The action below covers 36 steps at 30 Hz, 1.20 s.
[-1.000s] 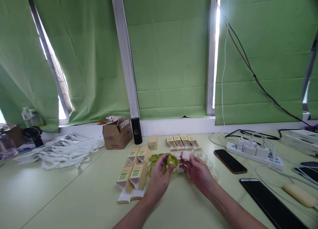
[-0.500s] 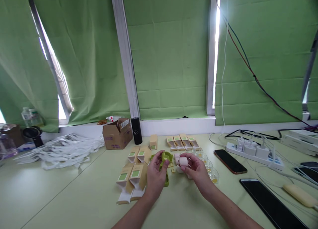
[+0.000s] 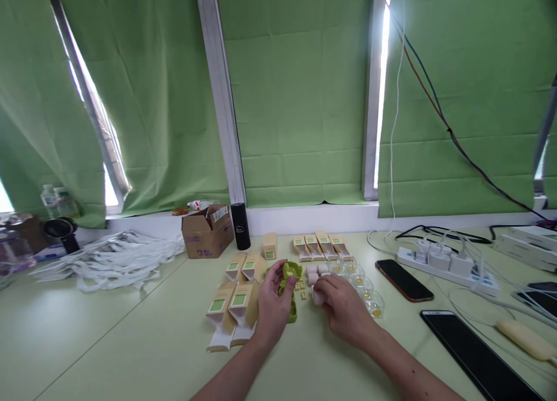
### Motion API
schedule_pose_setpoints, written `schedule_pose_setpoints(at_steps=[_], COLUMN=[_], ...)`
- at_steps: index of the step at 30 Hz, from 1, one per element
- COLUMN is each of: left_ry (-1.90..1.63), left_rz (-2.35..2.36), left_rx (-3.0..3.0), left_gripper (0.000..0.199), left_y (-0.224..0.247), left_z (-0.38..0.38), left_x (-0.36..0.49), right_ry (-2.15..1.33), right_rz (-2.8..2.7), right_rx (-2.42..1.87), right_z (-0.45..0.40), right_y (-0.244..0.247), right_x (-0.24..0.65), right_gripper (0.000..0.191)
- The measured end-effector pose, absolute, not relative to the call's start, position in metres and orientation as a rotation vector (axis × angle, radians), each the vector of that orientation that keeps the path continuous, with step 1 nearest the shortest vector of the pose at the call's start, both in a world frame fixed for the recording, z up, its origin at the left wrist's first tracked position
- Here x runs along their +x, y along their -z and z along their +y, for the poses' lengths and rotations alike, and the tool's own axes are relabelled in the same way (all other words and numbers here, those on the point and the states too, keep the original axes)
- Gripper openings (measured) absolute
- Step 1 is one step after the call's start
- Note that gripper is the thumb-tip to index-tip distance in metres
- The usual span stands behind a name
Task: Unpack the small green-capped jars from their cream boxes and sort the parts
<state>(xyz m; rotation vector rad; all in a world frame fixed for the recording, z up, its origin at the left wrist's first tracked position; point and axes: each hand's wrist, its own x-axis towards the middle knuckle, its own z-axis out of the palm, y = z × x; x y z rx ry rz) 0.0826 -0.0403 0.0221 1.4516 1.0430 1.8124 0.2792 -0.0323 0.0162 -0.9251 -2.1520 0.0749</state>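
My left hand [image 3: 275,298] grips a small green plastic piece [image 3: 291,269] with a rounded opening, held between thumb and fingers. Under it, another green piece [image 3: 293,314] is partly covered by the hand. My right hand [image 3: 346,305] is closed, palm down, on a pale pinkish-white cylinder [image 3: 319,296], whose far side the fingers hide. More such cylinders [image 3: 311,273] stand just beyond the fingertips. Small yellow pieces [image 3: 303,295] lie between the two hands. Clear plastic cups [image 3: 373,305] with yellow centres are lined up to the right of my right hand.
Open kraft boxes [image 3: 243,301] lie left of my left hand, with more boxes [image 3: 322,246] behind. A carton [image 3: 208,234], a black cylinder [image 3: 240,227] and white straps [image 3: 124,259] are farther back. Phones [image 3: 404,279] and a power strip [image 3: 448,268] lie right.
My right hand has turned palm down and lowered toward the cylinders, with a pale cylinder at its fingertips. My left hand keeps the green piece in nearly the same place.
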Motion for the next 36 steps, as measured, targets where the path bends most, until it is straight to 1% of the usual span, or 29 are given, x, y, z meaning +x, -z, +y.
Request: schedule_pose_setpoints(at_steps=[9, 15, 23, 29, 36], left_ry=[-1.780, -1.782, -1.765, -1.771, -1.690], left_rz=[1.081, 1.060, 0.958, 0.897, 0.808], left_rx=[1.502, 1.485, 1.498, 1.485, 1.474], left_gripper=[0.051, 0.053, 0.048, 0.050, 0.049], left_y=[-0.022, -0.021, -0.029, -0.033, -0.033], left_z=[-0.042, -0.041, -0.048, -0.050, -0.056], left_x=[0.084, 0.083, 0.085, 0.086, 0.088], right_ry=[0.048, 0.058, 0.088, 0.076, -0.009], right_rz=[-2.353, -2.372, -2.363, -2.305, -2.063], right_rx=[-1.086, -1.101, -1.125, -1.113, -0.784], right_z=[-0.034, -0.030, -0.035, -0.034, -0.033], right_y=[-0.015, -0.011, -0.013, -0.017, -0.012], right_x=[0.275, 0.275, 0.275, 0.277, 0.278], right_gripper=[0.036, 0.033, 0.031, 0.048, 0.051])
